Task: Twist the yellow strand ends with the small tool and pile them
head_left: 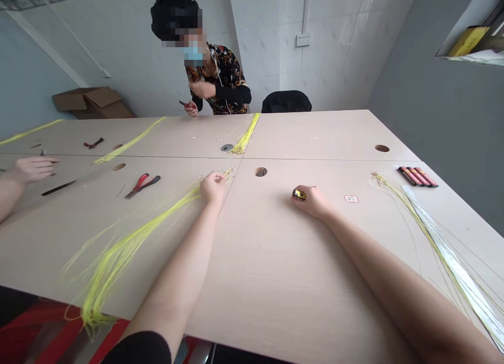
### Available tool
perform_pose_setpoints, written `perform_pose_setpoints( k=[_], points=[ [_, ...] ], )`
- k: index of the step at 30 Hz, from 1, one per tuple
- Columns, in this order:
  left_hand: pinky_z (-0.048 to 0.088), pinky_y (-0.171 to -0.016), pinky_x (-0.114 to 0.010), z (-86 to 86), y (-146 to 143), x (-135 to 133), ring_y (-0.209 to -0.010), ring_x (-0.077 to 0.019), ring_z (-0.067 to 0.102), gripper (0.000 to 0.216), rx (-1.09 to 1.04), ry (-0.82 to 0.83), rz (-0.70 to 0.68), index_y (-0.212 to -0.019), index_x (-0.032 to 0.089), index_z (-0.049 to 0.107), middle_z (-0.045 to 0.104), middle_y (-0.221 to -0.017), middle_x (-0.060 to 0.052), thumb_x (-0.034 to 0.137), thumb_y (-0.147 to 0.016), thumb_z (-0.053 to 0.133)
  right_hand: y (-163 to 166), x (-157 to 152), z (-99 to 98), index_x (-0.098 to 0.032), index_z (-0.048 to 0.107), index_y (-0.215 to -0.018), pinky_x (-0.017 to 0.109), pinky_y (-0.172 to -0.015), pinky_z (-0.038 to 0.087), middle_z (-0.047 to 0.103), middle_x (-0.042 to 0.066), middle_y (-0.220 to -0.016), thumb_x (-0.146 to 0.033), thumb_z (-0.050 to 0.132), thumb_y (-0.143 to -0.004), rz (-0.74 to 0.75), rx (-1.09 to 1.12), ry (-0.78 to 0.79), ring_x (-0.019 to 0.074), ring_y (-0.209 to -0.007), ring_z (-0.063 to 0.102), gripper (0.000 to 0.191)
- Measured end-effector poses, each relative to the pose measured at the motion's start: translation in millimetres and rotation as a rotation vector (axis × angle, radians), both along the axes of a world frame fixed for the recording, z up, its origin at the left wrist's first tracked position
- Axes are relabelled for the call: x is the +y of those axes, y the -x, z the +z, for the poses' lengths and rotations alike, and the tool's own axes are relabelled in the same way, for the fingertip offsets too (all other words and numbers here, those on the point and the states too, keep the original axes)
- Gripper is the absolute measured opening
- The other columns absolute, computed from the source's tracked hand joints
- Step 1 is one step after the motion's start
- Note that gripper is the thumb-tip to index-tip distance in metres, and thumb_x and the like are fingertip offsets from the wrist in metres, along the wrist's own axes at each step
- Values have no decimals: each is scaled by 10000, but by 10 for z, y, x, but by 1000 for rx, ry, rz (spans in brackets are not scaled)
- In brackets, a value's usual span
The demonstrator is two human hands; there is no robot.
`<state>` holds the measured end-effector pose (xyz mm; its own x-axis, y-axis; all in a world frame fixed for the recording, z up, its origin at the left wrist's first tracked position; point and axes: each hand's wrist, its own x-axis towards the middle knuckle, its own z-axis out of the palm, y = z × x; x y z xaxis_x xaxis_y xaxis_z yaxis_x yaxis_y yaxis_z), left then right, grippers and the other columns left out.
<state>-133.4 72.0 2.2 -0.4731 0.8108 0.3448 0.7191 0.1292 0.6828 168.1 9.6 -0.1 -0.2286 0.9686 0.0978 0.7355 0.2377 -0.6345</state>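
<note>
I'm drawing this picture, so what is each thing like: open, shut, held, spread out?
Yellow strands: fanned out, running over the table edge
Left hand: fingers curled at their far end; grip unclear
Small yellow-and-black object: held in the right hand
Nearest pliers: lying flat, handles apart
Cardboard box: flaps open
Wall socket: no plug visible
Red-and-black sticks: side by side

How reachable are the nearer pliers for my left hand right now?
Yes, probably: the nearer pliers lie left of your left hand on the tabletop, with nothing bulky between. It seems to pinch yellow strands, though, so it may have to release them first.
</note>
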Motion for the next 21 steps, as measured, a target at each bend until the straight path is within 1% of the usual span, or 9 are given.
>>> perform_pose_setpoints(
  k=[8,15,21],
  points=[
    [491,-704,-277,-21,10,15,-760,-191,671,79,14,0,17,-673,186,641,711,-729,-39,124,-683,594,-3,-6,15,-196,500,-676,238,-543,290,545,0,-633,-279,514,-704,7,-19,3,121,-580,442,89],
    [474,-674,-263,-28,4,15,-765,-183,669,85,26,36,26,-711,195,650,720,-773,-29,130,-681,605,0,0,13,-199,504,-698,239,-546,288,556,2,-652,-325,519,-732,-2,-24,10,124,-590,449,131],
    [467,-653,-262,-25,7,10,-756,-184,662,96,25,55,21,-718,198,643,722,-796,-23,128,-654,628,-3,4,-3,-199,502,-680,240,-541,276,535,1,-623,-328,510,-737,5,-59,-1,122,-570,432,142]
  ],
)
